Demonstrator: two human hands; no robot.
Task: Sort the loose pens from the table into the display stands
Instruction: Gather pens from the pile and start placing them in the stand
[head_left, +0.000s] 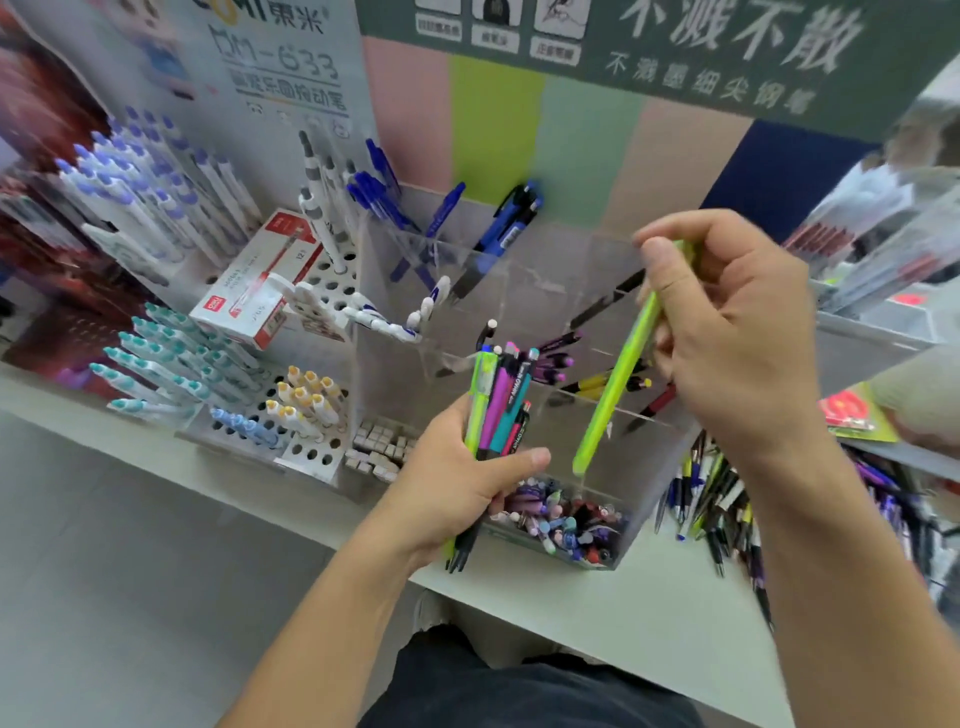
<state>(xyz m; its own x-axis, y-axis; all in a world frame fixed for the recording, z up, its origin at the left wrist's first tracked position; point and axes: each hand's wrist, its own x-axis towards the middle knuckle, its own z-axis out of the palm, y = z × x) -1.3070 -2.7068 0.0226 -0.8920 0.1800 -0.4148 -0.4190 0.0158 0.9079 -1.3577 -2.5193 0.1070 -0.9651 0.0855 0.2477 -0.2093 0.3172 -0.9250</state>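
Item: lime-green pen (621, 364), single, held by the right hand (737, 332) at centre-right of the frame. Grip: thumb and fingers curled and pinched round the pen's upper end; nothing else in that hand. Long axis: steeply tilted, top toward the upper right, tip toward the lower centre. The tip hung just above the front compartment of the clear acrylic stand (649, 499) and was not yet inside it, so far as the blur allowed (the upper end was smeared).

Item: bundle of pens (498, 405), mixed lime, purple, teal and dark barrels, gripped by the left hand (457, 483) at lower centre. Grip: fingers wrapped round the bundle with the thumb laid across its front; caps pointed up, tips stuck out below the palm. The bundle stood just left of the lime pen and beside the stand's front-left corner.

Item: front compartment contents, a heap of short pens (566, 519), caps up, lower centre.

Item: loose pens (722, 509) on the table (623, 613), lower right, unsorted, beside the stand's right wall.

Item: perforated pen display (322, 280) with white-and-blue and teal pens, left half of the frame.

Governing relation (judgement): the compartment lay directly below the pinch, along the pen's own axis, so the right hand was the nearer one and a lowering along that line seemed all that was needed. The left hand's bundle would likely be drawn from afterwards.
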